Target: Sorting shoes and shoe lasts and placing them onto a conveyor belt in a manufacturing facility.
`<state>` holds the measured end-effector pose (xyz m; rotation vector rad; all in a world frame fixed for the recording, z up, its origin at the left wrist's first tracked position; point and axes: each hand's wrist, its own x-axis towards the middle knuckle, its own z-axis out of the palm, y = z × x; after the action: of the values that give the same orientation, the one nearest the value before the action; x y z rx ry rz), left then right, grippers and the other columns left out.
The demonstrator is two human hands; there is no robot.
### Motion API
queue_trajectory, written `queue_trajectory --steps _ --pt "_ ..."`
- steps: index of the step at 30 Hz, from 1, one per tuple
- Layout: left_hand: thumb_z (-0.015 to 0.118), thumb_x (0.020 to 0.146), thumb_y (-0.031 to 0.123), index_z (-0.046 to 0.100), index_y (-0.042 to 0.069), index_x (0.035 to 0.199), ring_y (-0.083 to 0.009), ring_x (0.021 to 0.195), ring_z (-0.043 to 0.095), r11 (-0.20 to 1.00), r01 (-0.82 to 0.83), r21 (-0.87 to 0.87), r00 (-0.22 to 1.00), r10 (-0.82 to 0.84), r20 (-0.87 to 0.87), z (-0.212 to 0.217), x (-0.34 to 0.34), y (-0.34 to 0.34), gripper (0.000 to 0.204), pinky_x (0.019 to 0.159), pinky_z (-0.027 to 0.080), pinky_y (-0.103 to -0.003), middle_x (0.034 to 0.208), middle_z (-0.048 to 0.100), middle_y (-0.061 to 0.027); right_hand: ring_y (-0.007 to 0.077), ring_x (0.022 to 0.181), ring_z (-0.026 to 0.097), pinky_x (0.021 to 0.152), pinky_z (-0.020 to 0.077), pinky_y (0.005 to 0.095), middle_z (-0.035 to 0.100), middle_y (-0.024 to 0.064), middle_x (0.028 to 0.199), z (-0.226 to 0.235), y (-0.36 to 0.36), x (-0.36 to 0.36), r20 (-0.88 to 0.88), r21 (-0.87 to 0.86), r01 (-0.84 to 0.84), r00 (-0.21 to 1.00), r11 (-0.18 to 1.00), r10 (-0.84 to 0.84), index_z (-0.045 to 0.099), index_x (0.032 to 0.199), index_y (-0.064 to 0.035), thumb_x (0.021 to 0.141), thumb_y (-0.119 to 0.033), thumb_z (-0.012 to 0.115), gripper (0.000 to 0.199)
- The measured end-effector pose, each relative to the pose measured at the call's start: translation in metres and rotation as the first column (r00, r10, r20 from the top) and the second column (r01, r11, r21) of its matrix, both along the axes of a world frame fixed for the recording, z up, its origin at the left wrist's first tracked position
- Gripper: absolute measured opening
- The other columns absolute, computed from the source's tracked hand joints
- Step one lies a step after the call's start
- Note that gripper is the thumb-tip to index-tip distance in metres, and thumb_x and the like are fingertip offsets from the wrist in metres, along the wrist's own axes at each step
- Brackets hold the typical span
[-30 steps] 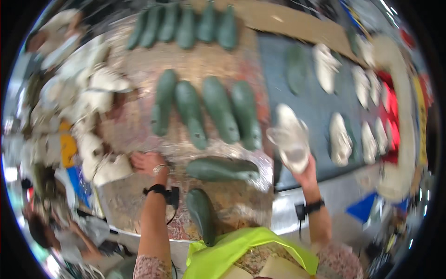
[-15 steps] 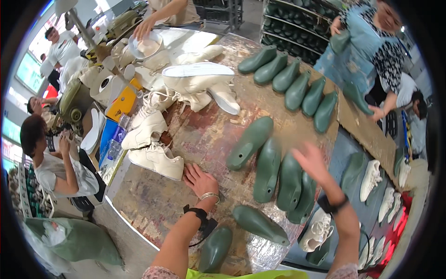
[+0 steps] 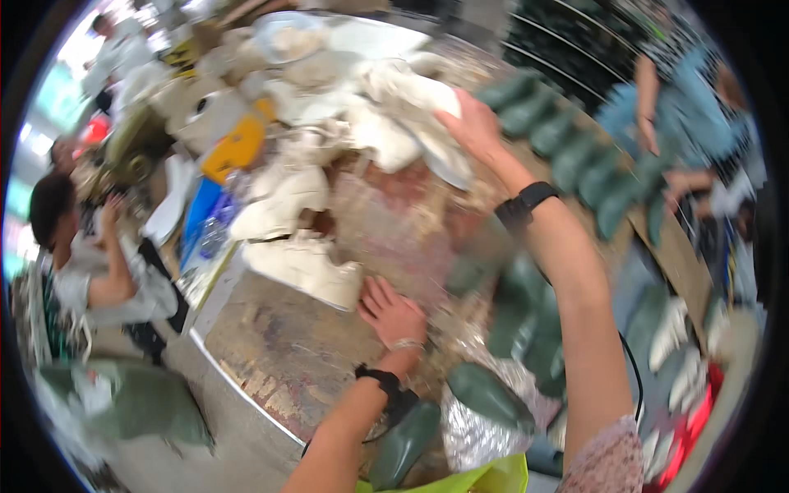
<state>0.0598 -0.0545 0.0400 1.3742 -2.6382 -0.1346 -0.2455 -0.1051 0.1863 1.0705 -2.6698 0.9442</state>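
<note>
My right hand (image 3: 475, 127) reaches to the far side of the table and is closed around the end of a cream sneaker (image 3: 407, 86) on a pile of shoes; motion blurs the fingers. My left hand (image 3: 394, 316) lies flat on the worn tabletop (image 3: 279, 345), fingers spread, its tips close to the sole of another cream shoe (image 3: 304, 267). Under my right forearm sit several green shoe lasts (image 3: 518, 300), partly hidden. Two more lasts, one on crinkled clear plastic (image 3: 491, 398) and one by my left wrist (image 3: 403, 448), lie near me.
A row of green lasts (image 3: 567, 156) lines the far right. Below the right edge are white shoes (image 3: 670, 333) and more lasts. At the back left stand a white bowl (image 3: 289, 37) and a yellow box (image 3: 234, 148). A green sack (image 3: 131, 407) rests on the floor; people work nearby.
My right hand has gone from the green lasts up to the cream sneaker and taken hold of it. My left hand stays on the table. The whole view has shifted.
</note>
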Motion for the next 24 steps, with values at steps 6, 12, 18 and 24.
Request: queue_trajectory --steps 6,12,18,24 --pt "0.042 0.086 0.025 0.035 0.001 0.132 -0.0330 0.131 0.028 0.993 -0.037 -0.108 0.975 0.060 0.216 -0.012 0.008 -0.020 0.053 0.107 0.020 -0.052 0.143 0.030 -0.0150 0.0078 0.088 0.055 0.078 0.0453 0.0263 0.063 0.0033 0.101 0.009 0.227 0.093 0.723 -0.593 0.212 0.564 0.777 0.399 0.058 0.113 0.0019 0.086 -0.021 0.062 0.036" --pt "0.035 0.088 0.024 0.030 0.004 0.137 -0.0306 0.135 0.023 0.989 -0.032 -0.143 0.989 0.053 0.140 -0.018 0.004 0.008 0.053 0.106 0.020 -0.051 0.145 0.027 -0.0126 0.0185 0.111 0.054 0.094 0.0439 0.0335 0.052 0.0096 0.125 0.016 0.508 0.224 0.798 -0.603 0.687 0.527 0.406 0.294 0.040 0.131 0.0016 0.092 -0.026 0.051 0.049" --pt "0.033 0.089 0.027 0.029 0.008 0.138 -0.0261 0.135 0.024 0.983 -0.103 -0.149 0.963 0.136 0.233 -0.019 0.012 -0.006 0.053 0.107 0.021 -0.047 0.145 0.027 -0.0104 0.0202 0.111 0.054 0.095 0.0433 0.0345 0.053 0.0098 0.124 -0.058 0.576 0.159 0.755 -0.638 0.756 0.576 0.145 0.314 0.044 0.127 0.0013 0.094 -0.027 0.049 0.044" --pt "0.031 0.089 0.027 0.035 0.009 0.136 -0.0239 0.131 0.031 0.956 -0.083 -0.280 0.968 0.145 0.206 -0.040 0.018 -0.032 0.050 0.106 0.024 -0.044 0.142 0.034 -0.0082 0.0180 0.104 0.058 0.088 0.0473 0.0348 0.056 0.0089 0.120 -0.165 0.584 0.104 0.926 -0.345 0.936 0.329 0.064 0.183 0.049 0.124 -0.0031 0.091 -0.035 0.053 0.046"
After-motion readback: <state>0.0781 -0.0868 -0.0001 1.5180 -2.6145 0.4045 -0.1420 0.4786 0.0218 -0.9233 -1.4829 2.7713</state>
